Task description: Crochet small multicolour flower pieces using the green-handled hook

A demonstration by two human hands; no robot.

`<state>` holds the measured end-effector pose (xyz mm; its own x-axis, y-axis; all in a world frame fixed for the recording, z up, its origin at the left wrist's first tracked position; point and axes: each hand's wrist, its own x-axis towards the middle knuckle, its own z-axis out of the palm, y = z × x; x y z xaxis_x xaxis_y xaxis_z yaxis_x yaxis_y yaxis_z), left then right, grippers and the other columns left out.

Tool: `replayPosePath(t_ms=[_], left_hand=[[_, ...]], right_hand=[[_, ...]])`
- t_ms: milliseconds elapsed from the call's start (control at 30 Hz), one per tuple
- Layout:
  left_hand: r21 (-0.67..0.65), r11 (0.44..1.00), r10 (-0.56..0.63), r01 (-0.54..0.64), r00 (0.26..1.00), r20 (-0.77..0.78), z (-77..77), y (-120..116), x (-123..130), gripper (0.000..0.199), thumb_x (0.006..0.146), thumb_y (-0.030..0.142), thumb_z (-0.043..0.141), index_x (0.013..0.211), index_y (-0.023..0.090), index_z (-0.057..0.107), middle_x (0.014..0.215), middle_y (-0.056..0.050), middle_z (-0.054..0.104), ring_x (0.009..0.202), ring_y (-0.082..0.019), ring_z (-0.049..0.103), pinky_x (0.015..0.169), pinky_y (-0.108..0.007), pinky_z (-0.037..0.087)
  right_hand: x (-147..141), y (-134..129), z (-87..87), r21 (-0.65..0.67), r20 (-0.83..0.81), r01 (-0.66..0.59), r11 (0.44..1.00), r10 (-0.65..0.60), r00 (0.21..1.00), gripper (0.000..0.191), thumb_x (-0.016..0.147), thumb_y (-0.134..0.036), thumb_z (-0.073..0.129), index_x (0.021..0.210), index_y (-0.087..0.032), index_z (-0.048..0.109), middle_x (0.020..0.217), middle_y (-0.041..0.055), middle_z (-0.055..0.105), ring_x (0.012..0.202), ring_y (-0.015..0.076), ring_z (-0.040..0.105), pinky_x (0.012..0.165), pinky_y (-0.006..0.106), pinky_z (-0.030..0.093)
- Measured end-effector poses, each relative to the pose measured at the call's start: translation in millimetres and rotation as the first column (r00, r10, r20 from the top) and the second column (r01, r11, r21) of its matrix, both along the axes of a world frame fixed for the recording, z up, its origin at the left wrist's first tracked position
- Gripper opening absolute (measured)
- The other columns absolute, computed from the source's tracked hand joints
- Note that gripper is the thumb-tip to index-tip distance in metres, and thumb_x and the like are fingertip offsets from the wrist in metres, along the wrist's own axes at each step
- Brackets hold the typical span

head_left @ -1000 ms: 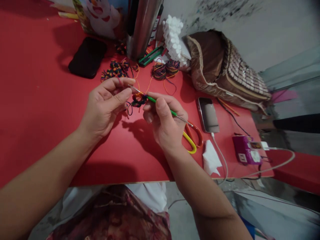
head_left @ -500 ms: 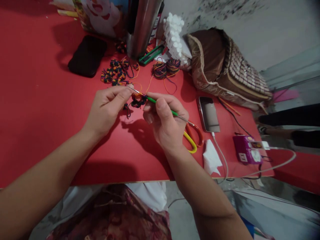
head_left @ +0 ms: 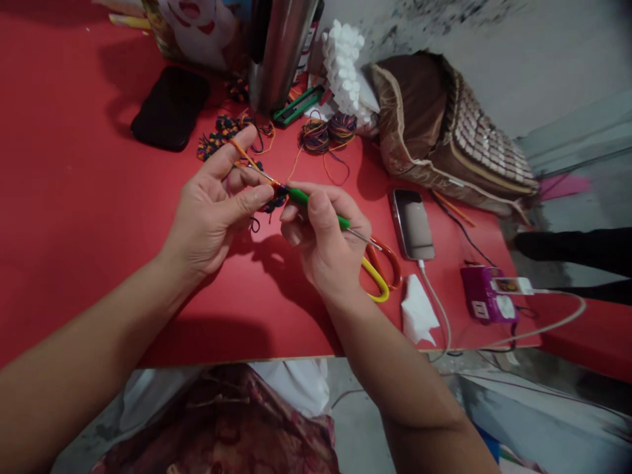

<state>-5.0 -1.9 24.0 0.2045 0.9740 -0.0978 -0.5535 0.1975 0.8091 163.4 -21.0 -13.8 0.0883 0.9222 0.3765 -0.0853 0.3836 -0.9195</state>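
Pinching the crocheted piece [head_left: 274, 204] between thumb and finger, the left hand [head_left: 210, 204] carries orange yarn [head_left: 245, 155] over its raised index; the right hand [head_left: 328, 240] grips a green-handled hook [head_left: 299, 196]. The piece hangs over the tabletop [head_left: 99, 263], back from its front edge; the top runs wide leftward, while scissors [head_left: 379, 297] and a phone [head_left: 413, 224] lie toward the right edge.

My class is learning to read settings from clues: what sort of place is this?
Likely a craft corner, at home or in a small workshop; I can't tell which. Yarn balls and scissors lie on a table, and the right hand holds a hook.
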Motion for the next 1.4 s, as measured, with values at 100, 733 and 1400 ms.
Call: replayPosePath(t_ms=[100, 733, 1400], left_hand=[[0.065, 0.994, 0.085, -0.084, 0.996, -0.017, 1.0, 1, 2, 0.072, 0.072, 0.008, 0.109, 0.135, 0.031, 0.085, 0.087, 0.004, 0.080, 0.092, -0.020, 0.073, 0.089, -0.033, 0.064], [-0.076, 0.996, 0.042, -0.043, 0.999, -0.006, -0.6, -5, 1, 0.095, 0.075, 0.005, 0.100, 0.163, 0.026, 0.072, 0.077, 0.009, 0.076, 0.071, -0.014, 0.073, 0.074, -0.025, 0.061], [-0.094, 0.994, -0.065, 0.063, 0.998, -0.020, 1.9, 10, -15, 0.115, 0.065, 0.002, 0.109, 0.169, 0.027, 0.067, 0.075, 0.009, 0.076, 0.073, -0.017, 0.075, 0.066, -0.027, 0.056]], right_hand=[[-1, 0, -1.3, 0.032, -0.028, -0.015, 0.999, 0.016, 0.999, 0.033, 0.111, -0.065, 0.080, 0.115, -0.033, 0.085, 0.083, -0.0020, 0.082, 0.055, 0.0119, 0.063, 0.052, 0.029, 0.059], [-1, -24, 3.6, 0.202, 0.345, 0.084, 0.976, -0.151, 0.927, 0.027, 0.115, -0.056, 0.075, 0.133, -0.039, 0.087, 0.116, 0.0071, 0.086, 0.107, 0.0281, 0.084, 0.105, 0.047, 0.073], [2, -13, -3.9, 0.171, 0.172, 0.047, 0.984, -0.076, 0.982, 0.032, 0.119, -0.057, 0.070, 0.136, -0.034, 0.085, 0.091, -0.0004, 0.076, 0.069, 0.0151, 0.070, 0.079, 0.039, 0.070]])
